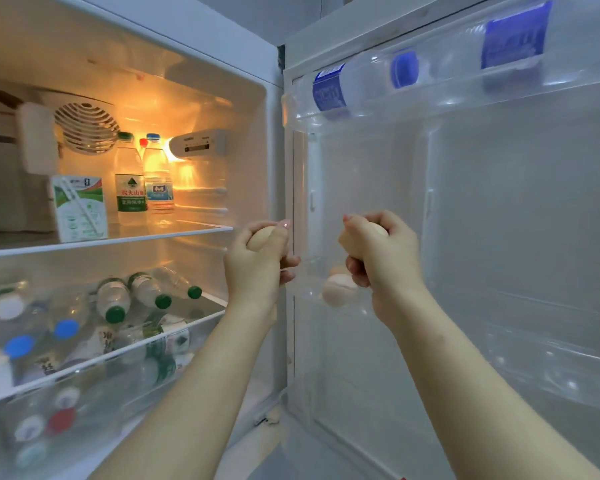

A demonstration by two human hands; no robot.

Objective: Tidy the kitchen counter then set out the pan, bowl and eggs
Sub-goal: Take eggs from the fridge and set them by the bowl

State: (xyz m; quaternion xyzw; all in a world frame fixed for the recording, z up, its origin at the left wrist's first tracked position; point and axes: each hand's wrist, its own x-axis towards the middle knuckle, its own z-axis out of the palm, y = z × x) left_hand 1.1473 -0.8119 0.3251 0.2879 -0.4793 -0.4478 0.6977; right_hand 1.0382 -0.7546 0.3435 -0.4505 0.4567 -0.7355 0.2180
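Observation:
I face an open fridge. My left hand [257, 261] grips a pale brown egg [260, 237] in front of the fridge's right edge. My right hand [381, 258] grips a second egg [349, 242], held up before the inner door. Just below my right hand, another egg [338, 289] lies in the clear door shelf [309, 271], with one more partly hidden behind it. No pan or bowl is in view.
The fridge's upper glass shelf [118, 239] carries a milk carton [80, 207] and water bottles [129, 178]. The drawer below [84, 372] is full of lying bottles. The top door bin [430, 88] holds bottles with blue labels. The open door [516, 237] stands at the right.

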